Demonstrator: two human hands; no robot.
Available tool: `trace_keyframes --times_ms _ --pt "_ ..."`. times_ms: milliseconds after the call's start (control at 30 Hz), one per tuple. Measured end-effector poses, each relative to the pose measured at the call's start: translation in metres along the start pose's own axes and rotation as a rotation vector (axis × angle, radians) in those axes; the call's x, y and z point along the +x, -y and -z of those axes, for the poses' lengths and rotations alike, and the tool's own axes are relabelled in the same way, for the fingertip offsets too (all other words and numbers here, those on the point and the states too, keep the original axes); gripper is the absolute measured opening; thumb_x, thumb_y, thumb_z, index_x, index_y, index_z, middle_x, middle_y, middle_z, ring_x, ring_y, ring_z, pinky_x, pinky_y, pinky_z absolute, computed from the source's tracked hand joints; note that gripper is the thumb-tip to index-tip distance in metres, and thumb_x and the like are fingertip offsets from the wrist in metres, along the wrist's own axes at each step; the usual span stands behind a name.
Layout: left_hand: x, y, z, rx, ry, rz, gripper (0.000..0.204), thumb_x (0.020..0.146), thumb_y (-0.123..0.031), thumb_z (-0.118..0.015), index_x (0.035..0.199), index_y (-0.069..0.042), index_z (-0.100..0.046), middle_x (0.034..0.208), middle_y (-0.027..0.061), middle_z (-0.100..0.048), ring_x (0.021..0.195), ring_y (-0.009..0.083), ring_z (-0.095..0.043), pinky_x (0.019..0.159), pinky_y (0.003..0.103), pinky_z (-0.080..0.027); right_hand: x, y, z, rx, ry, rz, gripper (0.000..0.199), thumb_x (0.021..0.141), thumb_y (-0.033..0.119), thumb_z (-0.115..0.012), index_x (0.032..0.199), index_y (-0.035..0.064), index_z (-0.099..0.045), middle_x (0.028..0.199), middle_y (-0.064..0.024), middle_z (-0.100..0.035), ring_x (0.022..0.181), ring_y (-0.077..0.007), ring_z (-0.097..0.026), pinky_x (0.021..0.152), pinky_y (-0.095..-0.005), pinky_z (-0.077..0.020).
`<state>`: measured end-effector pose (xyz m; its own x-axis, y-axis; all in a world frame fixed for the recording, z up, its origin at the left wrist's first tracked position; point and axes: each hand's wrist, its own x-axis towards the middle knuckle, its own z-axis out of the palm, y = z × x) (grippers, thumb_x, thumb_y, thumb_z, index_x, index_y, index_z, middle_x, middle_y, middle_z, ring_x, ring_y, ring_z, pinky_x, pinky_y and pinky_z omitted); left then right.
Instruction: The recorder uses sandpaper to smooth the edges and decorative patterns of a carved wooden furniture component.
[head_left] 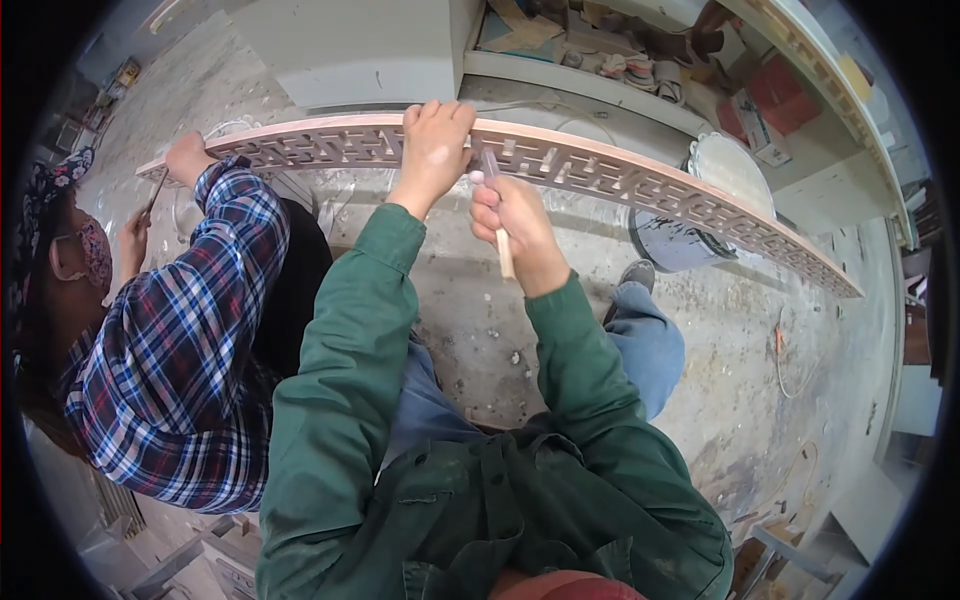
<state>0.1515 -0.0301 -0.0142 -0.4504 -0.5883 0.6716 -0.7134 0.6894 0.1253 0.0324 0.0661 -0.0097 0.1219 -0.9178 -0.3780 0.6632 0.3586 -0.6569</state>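
A long, narrow wooden lattice panel point(600, 150) with cut-out fretwork stretches across in front of me, standing on its long edge. My left hand point(437, 148) is closed over its top edge near the middle, fingers hooked over the far side. Just to the right, my right hand point(517, 222) grips a slim stick-like tool point(505, 254) with a pale wooden lower end. The tool's flat upper end reaches up to the fretwork beside my left hand; whether it touches the wood I cannot tell.
At left, a co-worker in a plaid shirt point(190, 340) holds the panel's left end and a thin tool point(156, 190). A paint-splashed bucket point(668, 240) stands beneath the panel's right half, a whitish round object point(735, 165) behind it. A cluttered shelf point(600, 92) lies beyond.
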Motion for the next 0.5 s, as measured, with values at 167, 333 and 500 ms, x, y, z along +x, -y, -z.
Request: trace_keyframes --times_ms 167,333,500 --pt "-0.003 -0.002 0.002 0.008 0.039 0.01 0.038 0.057 -0.009 -0.075 0.089 -0.011 -0.055 0.088 0.0047 -0.057 0.09 0.0261 -0.054 0.08 0.041 -0.037 -0.009 -0.015 0.001 -0.035 -0.004 0.05 0.016 0.093 0.011 -0.043 0.102 0.0002 -0.049 0.061 0.0011 -0.04 0.041 -0.0083 -0.034 0.035 -0.0255 -0.0266" --pt "-0.003 -0.005 0.003 0.018 0.045 0.018 0.039 0.057 -0.01 -0.076 0.09 -0.011 -0.054 0.088 0.0047 -0.057 0.092 0.026 -0.054 0.08 0.041 -0.037 -0.009 -0.027 0.004 -0.03 -0.014 0.132 0.01 0.094 0.014 -0.045 0.092 0.0045 -0.049 0.059 0.0017 -0.041 0.039 -0.0084 -0.037 0.033 -0.026 -0.0272" --pt "-0.007 -0.005 0.003 -0.033 0.062 0.018 0.039 0.056 -0.009 -0.076 0.089 -0.011 -0.054 0.087 0.0045 -0.056 0.091 0.0259 -0.054 0.081 0.041 -0.037 0.019 -0.025 0.006 -0.091 -0.078 0.167 0.013 0.095 0.015 -0.045 0.083 0.0082 -0.046 0.058 0.0019 -0.04 0.038 -0.0084 -0.036 0.033 -0.0256 -0.0266"
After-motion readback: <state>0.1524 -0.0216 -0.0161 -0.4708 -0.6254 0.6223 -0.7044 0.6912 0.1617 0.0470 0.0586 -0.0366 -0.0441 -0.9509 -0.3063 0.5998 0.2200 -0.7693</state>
